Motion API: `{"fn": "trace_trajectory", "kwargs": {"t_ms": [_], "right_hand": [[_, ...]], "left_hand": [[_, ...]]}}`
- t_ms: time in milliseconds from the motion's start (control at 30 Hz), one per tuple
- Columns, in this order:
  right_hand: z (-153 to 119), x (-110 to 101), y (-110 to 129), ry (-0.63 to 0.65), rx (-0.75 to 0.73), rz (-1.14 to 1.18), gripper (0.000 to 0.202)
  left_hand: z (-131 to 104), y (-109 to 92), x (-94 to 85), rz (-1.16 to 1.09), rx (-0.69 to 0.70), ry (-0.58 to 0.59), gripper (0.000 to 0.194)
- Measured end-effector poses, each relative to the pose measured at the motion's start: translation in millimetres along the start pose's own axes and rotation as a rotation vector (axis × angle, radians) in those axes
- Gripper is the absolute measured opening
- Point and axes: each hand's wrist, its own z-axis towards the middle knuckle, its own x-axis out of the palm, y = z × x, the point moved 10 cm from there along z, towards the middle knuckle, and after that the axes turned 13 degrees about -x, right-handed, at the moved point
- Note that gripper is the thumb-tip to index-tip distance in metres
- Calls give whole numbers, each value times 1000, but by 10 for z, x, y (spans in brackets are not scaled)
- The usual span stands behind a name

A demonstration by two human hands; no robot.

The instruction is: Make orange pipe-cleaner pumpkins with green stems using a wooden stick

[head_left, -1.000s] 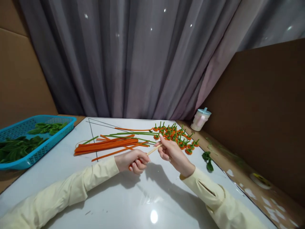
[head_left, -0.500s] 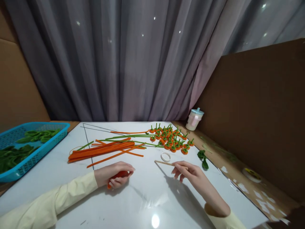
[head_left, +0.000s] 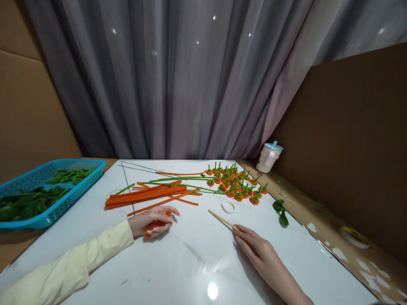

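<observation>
My left hand (head_left: 155, 219) is curled around an orange fuzzy coil (head_left: 151, 228), probably pipe cleaner, whose full shape is hidden by the fingers. Pinched in my right hand (head_left: 256, 245) is a thin wooden stick (head_left: 221, 218), its free end pointing up and to the left over the table. A white ring (head_left: 228, 206), perhaps a roll of tape, lies just beyond the stick. Behind my left hand sits a bundle of orange pipe cleaners (head_left: 146, 196) with a few loose ones across it. Several small orange pieces with green stems (head_left: 239, 194) stand farther back to the right.
A blue plastic basket (head_left: 52, 212) with green fuzzy leaves is at the left. Green leaf pieces (head_left: 281, 214) lie near the table's right edge. Beyond that edge are a lidded cup (head_left: 269, 156), a tape roll (head_left: 354, 237) and white scraps. Cardboard walls flank the white table (head_left: 178, 275).
My right hand has lowered its back end of the stick, which now slants more steeply. My left fingers have shifted around the orange coil. The whole view has moved slightly.
</observation>
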Motion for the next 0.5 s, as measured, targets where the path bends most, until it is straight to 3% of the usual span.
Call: {"fn": "trace_trajectory", "kwargs": {"t_ms": [133,233,333,433,500], "right_hand": [[-11,57,-28,24,-59,-70,41],[-18,95,-43,24,-100,-95,41],[-28,120,-89,12,-109,-113,42],[-27,156,-125,33,-111,-130,44],[-21,174,-132,63,-106,-145,46]], "left_hand": [[-9,15,9,64,-21,-32,28],[-80,-79,-64,165,-30,-203,35],[-224,-416,-131,552,35,-455,32],[-406,-995,-96,1130,284,-803,15],[-381,-1196,-175,1298,281,-961,18]]}}
